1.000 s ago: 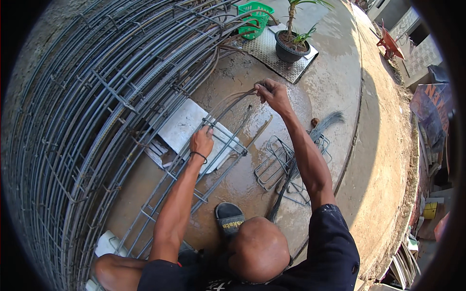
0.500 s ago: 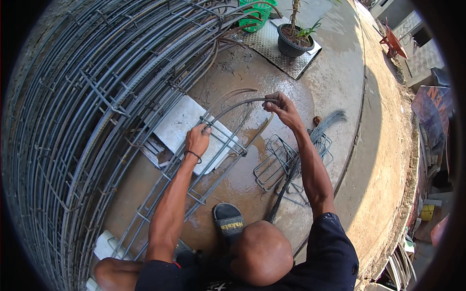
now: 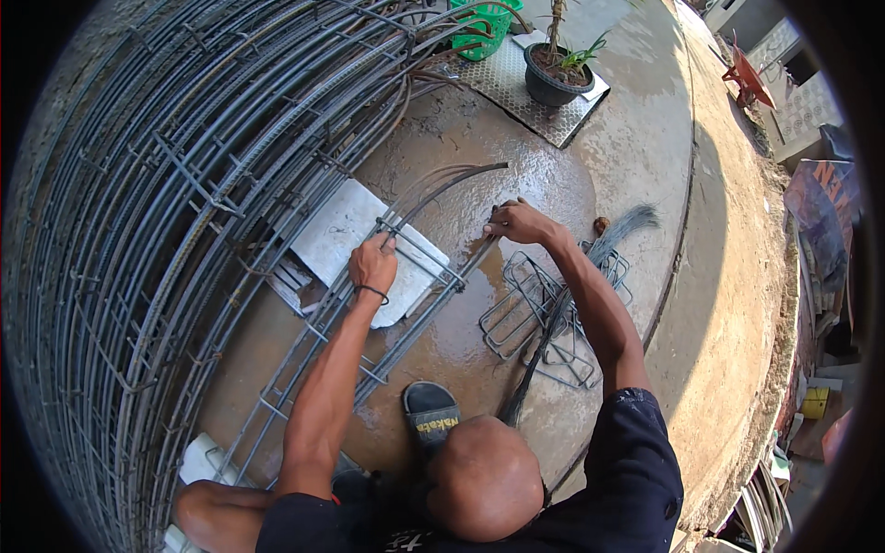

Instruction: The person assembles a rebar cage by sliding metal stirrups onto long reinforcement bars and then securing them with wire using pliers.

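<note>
A narrow rebar cage (image 3: 458,280) slants across the ground in front of me, its long bars joined by rectangular stirrups. My left hand (image 3: 373,264) is closed around the cage near a stirrup. My right hand (image 3: 518,222) grips the end of one of its lower-right bars. The other bar ends (image 3: 475,173) curve up and away beyond my left hand. Under the cage lies a white board (image 3: 336,226). Right of the cage, loose bent stirrups (image 3: 516,318) are piled beneath a bundle of thin tie wire (image 3: 631,227).
Stacked rebar cages (image 3: 217,198) fill the left side. A potted plant (image 3: 558,85) stands on a patterned metal sheet (image 3: 525,101) at the back, beside a green basket (image 3: 484,41). My sandalled foot (image 3: 430,405) is on the wet floor. An orange wheelbarrow (image 3: 747,78) is far right.
My right hand has let go of the upper curved bar and moved down and left onto a lower bar end. The freed bar sticks out. My left hand stays put.
</note>
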Demonstrator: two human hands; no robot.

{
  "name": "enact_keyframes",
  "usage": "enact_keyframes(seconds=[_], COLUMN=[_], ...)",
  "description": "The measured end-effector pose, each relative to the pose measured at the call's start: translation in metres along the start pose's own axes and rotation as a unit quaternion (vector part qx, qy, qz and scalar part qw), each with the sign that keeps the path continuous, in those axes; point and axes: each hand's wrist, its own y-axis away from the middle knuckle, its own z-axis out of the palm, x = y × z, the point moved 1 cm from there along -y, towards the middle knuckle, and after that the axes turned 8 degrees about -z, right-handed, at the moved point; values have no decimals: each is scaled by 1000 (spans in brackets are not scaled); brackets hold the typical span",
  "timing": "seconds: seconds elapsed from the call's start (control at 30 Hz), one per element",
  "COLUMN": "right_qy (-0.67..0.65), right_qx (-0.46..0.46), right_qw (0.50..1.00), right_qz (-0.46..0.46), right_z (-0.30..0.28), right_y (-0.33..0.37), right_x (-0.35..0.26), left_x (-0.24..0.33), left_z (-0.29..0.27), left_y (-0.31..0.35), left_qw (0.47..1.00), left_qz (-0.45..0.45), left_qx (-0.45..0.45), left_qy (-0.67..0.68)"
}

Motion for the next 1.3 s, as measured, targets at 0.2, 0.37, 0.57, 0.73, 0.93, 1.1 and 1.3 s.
enact_keyframes(seconds=[0.2, 0.37, 0.57, 0.73, 0.93, 1.1, 1.3], right_qy=[-519, -468, -163, -69, 12, 117, 145], right_qx=[312, 181, 101, 209, 117, 132, 114], right_qw=[796, 852, 974, 975, 992, 983, 983], right_qz=[20, 148, 117, 35, 56, 57, 2], right_z=[-59, -95, -47, 11, 16, 30, 25], right_y=[37, 12, 1, -7, -51, -69, -69], right_x=[-26, -37, 1, 30, 42, 40, 13], left_x=[11, 9, 3, 7, 17, 27, 15], left_z=[4, 5, 4, 4, -7, -10, 1], left_y=[7, 6, 5, 7, 10, 11, 22], left_qw=[997, 996, 996, 997, 999, 998, 998], left_qz=[1, 0, -16, -24, -36, -12, 19], left_qx=[58, 59, 82, 68, 31, -52, -24], left_qy=[-52, -61, -21, 0, 7, 38, 54])
